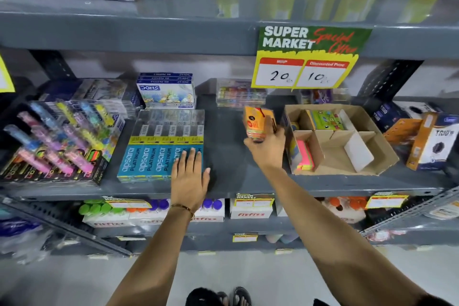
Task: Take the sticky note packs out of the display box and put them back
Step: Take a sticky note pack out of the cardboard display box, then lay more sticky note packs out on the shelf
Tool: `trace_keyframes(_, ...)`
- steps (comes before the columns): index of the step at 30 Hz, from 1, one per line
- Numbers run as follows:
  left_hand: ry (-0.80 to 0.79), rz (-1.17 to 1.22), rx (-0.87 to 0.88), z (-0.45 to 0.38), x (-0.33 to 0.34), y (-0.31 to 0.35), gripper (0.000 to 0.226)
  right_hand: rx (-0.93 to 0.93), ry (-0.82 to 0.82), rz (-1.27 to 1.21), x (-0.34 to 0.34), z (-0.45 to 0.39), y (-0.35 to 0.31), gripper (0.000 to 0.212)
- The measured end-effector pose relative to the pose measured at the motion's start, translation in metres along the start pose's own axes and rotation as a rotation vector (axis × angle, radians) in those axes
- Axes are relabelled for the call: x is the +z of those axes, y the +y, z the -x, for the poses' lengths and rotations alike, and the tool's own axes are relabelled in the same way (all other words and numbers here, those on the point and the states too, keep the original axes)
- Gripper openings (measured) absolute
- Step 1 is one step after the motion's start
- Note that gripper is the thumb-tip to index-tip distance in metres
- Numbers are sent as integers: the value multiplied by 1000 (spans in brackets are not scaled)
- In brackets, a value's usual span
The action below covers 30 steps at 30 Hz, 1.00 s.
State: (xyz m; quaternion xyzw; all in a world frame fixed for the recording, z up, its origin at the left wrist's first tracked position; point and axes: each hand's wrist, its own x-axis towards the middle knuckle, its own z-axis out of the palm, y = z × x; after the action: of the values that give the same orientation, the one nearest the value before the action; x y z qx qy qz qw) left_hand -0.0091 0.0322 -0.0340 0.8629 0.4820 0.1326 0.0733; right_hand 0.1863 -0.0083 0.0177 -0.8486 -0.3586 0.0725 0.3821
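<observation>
The grey metal shelf (pixel 223 131) ran beneath both hands, and the brown cardboard display box with inner dividers (pixel 372 156) sat just to the right of the right hand (pixel 267 149). That hand was closed around an orange sticky note pack (pixel 258 123), held upright above the shelf, just beside the box's left wall and clear of it. The left hand (pixel 190 176) lay flat and spread, palm down, holding nothing, its fingertips on the blue flat pencil boxes (pixel 159 159) and its heel on bare shelf.

Whether the pack was going out or coming back could not be told. To do the step well, the person would probably keep the pack upright, set it on the open shelf between the two hands if unloading, or slide it edge-first into a free compartment without pushing the thin dividers askew.

Inside the box, the compartments nearest the right hand held a pink and yellow neon sticky note pack (pixel 306 155) standing on edge at the front left; a green printed pack (pixel 325 119) filled a rear compartment beyond it. The middle and right compartments looked empty, with a loose white divider card (pixel 359 153) leaning across them.
</observation>
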Motion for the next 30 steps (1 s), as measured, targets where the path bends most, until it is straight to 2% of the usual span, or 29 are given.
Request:
trace_keyframes(5,2,8,15,0,3,-2,70,46,-182,280,19,-20,22,86)
trace_keyframes(10,10,-32,8,-1,5,-2,59,-260,-152,497,14,-16,27,78)
trace_keyframes(14,30,-42,16,-1,6,-1,53,-399,-277,648,9,-30,33,64)
trace_keyframes(18,19,-65,22,-1,6,-2,53,-510,-229,607,2,-33,35,53)
trace_keyframes(21,14,-75,24,0,6,-3,54,-668,-24,506,1,-21,34,51)
trace_keyframes(23,21,-64,32,0,7,-4,54,-807,26,491,5,3,27,51)
trace_keyframes(26,29,-32,60,1,8,-6,56,-954,-60,512,20,51,25,49)
trace_keyframes(28,32,-21,64,1,7,-6,61,-957,-200,597,29,76,32,40)
trace_keyframes(30,43,-23,63,1,6,-5,58,-900,-256,534,29,82,33,34)
